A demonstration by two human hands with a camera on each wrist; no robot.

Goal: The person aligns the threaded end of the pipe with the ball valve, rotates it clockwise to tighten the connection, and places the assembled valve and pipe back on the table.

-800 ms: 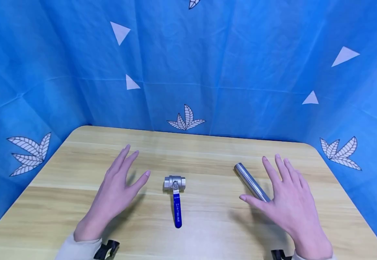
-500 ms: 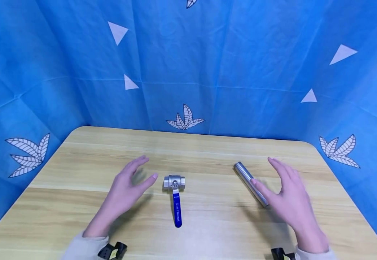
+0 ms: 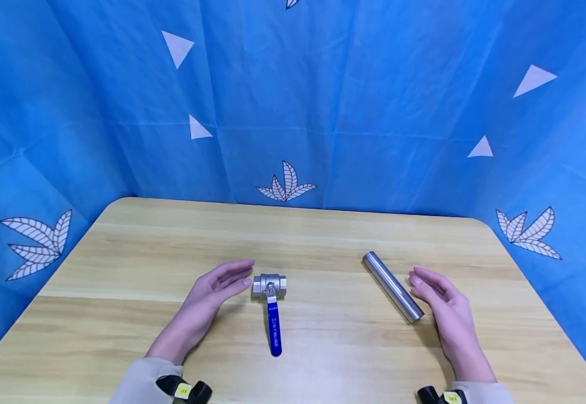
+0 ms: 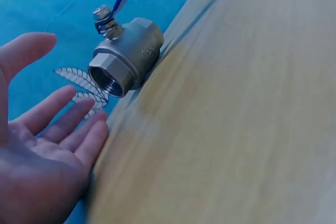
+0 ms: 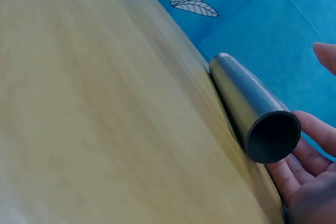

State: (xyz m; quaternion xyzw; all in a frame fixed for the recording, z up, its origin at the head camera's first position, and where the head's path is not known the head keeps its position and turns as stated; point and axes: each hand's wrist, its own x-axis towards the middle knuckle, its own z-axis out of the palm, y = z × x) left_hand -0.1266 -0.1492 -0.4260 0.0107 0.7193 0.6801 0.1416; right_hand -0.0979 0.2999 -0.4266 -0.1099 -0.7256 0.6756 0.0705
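Just left of centre in the head view, a metal ball valve [image 3: 270, 287] lies on the wooden table [image 3: 323, 365], its blue handle [image 3: 275, 331] pointing to the bottom edge, and the left hand [image 3: 208, 297] is just beside its left end, fingers stretched out and slightly spread, thumb well clear of them. Right of centre I see a hollow metal tube [image 3: 392, 287] lying aslant, the right hand [image 3: 450, 314] by its lower right end with fingers gently bent and thumb apart; whether a fingertip touches the tube I can't tell. Blue cloth [image 3: 282, 73] fills the upper frame.
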